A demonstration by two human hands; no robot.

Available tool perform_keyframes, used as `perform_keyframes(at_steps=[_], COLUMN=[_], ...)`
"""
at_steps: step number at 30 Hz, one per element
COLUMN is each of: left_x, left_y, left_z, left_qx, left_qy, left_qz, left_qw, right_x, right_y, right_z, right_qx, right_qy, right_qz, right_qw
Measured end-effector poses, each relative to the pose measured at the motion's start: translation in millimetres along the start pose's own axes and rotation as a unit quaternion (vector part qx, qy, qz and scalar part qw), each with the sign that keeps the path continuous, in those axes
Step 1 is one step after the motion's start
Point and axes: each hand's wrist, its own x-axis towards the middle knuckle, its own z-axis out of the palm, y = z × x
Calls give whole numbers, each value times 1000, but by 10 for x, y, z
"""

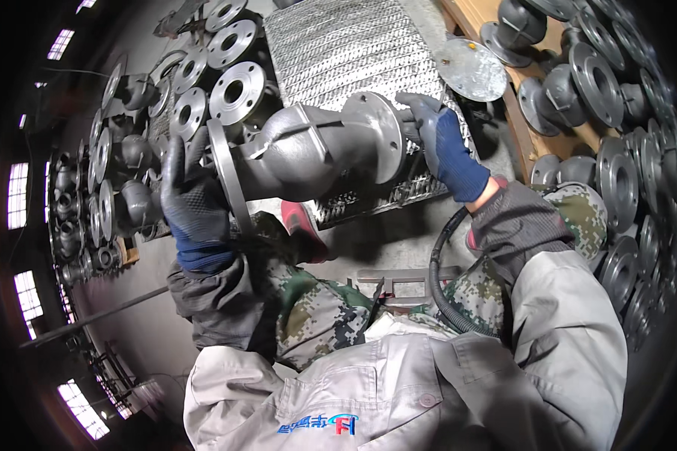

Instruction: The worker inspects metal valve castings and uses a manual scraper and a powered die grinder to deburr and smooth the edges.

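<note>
A dark grey cast valve body, with a round bulging middle and a drilled flange at each end, lies sideways between my hands, above the near part of a patterned metal plate. My left hand, in a blue and dark grey coated glove, grips the left flange from its outer side; part of the fingers is hidden behind its edge. My right hand, gloved alike, holds the right flange, fingers bent toward its outer face. The valve body tilts slightly up at its right end.
Several similar flanged castings stand close at the left of the plate. More castings crowd a wooden pallet at right. A round metal disc sits beside the plate. A black hose curves near my right knee.
</note>
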Motion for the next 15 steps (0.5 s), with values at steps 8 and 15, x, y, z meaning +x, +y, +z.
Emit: perform_keyframes(at_steps=[8, 15], left_x=[218, 128], left_y=[-3, -78], left_z=[398, 518], left_qx=[472, 513], left_qy=[-139, -117], left_qz=[114, 103], left_qw=[863, 844], right_x=[75, 151], right_y=[502, 561], right_z=[-240, -168], right_qx=[44, 61], right_qy=[-19, -43], right_qz=[185, 142], right_qw=[982, 987])
